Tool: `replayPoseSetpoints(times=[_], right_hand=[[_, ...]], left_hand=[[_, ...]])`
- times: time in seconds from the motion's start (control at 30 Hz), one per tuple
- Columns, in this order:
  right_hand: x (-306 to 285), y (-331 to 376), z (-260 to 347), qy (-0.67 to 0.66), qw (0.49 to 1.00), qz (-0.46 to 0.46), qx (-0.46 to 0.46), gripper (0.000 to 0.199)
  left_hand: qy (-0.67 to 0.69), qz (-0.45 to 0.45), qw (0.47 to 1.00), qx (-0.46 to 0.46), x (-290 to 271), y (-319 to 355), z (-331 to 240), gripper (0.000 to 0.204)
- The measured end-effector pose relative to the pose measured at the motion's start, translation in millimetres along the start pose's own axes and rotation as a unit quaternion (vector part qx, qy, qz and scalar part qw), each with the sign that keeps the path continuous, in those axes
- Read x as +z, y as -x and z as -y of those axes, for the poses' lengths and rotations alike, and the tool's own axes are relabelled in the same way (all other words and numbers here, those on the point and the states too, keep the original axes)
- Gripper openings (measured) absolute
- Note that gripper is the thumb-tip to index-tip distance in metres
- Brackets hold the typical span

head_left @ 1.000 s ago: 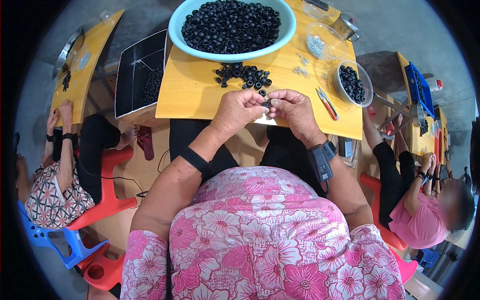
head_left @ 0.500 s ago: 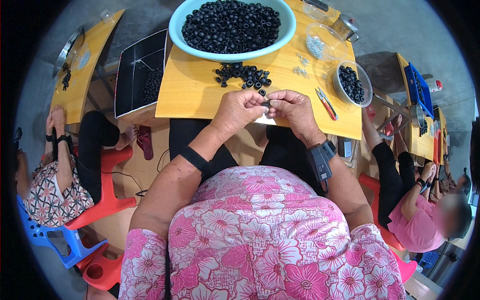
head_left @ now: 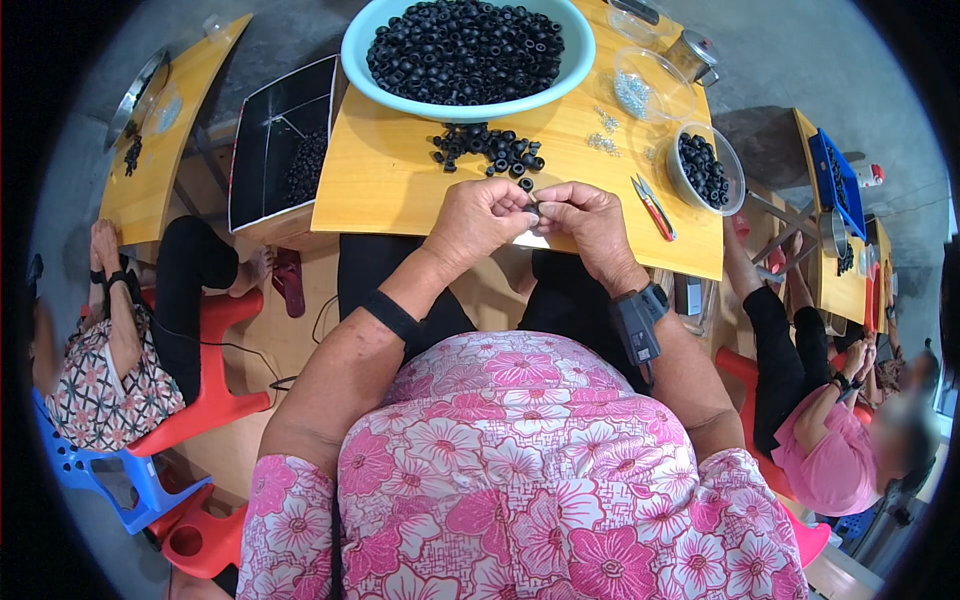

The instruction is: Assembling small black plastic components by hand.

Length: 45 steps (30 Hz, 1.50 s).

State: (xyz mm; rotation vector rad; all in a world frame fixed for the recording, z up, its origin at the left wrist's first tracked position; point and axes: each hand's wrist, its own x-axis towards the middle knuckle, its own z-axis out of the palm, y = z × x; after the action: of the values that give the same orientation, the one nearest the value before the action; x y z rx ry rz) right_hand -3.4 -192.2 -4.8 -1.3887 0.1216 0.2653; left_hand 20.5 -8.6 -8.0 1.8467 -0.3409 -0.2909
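Observation:
Over the front edge of the yellow table (head_left: pixel 400 205), my left hand (head_left: pixel 478 217) and my right hand (head_left: pixel 590 222) meet fingertip to fingertip. Both are closed in a pinch around one small black part (head_left: pixel 533 209), mostly hidden by the fingers. Just beyond the fingertips lies a loose pile of black round parts (head_left: pixel 500 150), some with a hole in the end. One single black part (head_left: pixel 525 184) sits nearest my hands. Behind the pile stands a large light-blue basin (head_left: pixel 355 75) heaped with the same black parts.
Right of my hands lie red-handled snips (head_left: pixel 655 210) and a clear tub of black parts (head_left: pixel 705 172). Farther back are small metal bits (head_left: pixel 603 143), a clear bowl (head_left: pixel 650 85) and a metal pot (head_left: pixel 692 58). A black-lined box (head_left: pixel 285 145) stands left. People sit at tables on both sides.
My hands keep the same pinch in nearly the same place, with only a slight shift of the fingers. The person on the right has moved their hands a little.

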Motion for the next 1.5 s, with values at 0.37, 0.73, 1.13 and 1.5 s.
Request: replayPoseSetpoints(times=[0.37,0.73,1.13,1.5], right_hand=[[7.7,6.3,-3.8,0.034,0.997,-0.022,-0.058,0.017],[-0.8,-0.2,5.0,0.018,0.999,0.008,0.049,0.017],[-3.9,-1.2,3.8,0.04,0.998,0.045,0.031,0.017],[-4.2,-3.6,4.6,0.008,0.998,0.05,0.037,0.017]], left_hand=[[0.018,-0.007,1.0,-0.01,-0.3,-0.6,6.7,0.013],[0.029,-0.005,1.0,0.003,0.6,0.8,8.0,0.012],[0.037,0.017,0.999,0.009,-3.5,1.4,9.4,0.013],[0.056,0.01,0.998,-0.001,-2.3,3.2,4.7,0.014]])
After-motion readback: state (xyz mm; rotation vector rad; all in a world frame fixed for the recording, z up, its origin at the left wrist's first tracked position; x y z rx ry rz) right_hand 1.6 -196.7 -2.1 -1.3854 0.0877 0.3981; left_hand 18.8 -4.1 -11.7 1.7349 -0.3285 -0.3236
